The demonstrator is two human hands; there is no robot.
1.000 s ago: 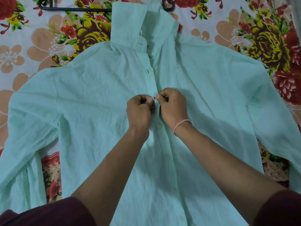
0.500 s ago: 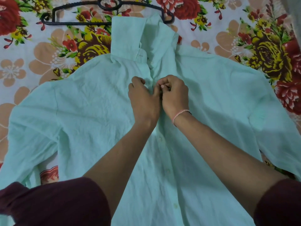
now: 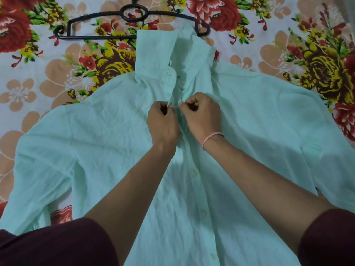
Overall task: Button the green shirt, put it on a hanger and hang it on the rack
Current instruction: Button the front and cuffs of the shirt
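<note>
Green shirt (image 3: 249, 121), where is it?
Spread flat on the floral bedsheet (image 3: 38, 73), collar overlapping the black hanger (image 3: 92, 37).
And the hands?
Left hand (image 3: 163, 123) and right hand (image 3: 203, 118) both curled, each pinching the shirt's front edge below the collar

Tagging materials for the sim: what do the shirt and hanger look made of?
Green shirt: thin matte woven fabric, probably cotton; fine creases all over. Hanger: black, likely moulded plastic, slight sheen, ribbed arms; coated metal not ruled out.
</note>
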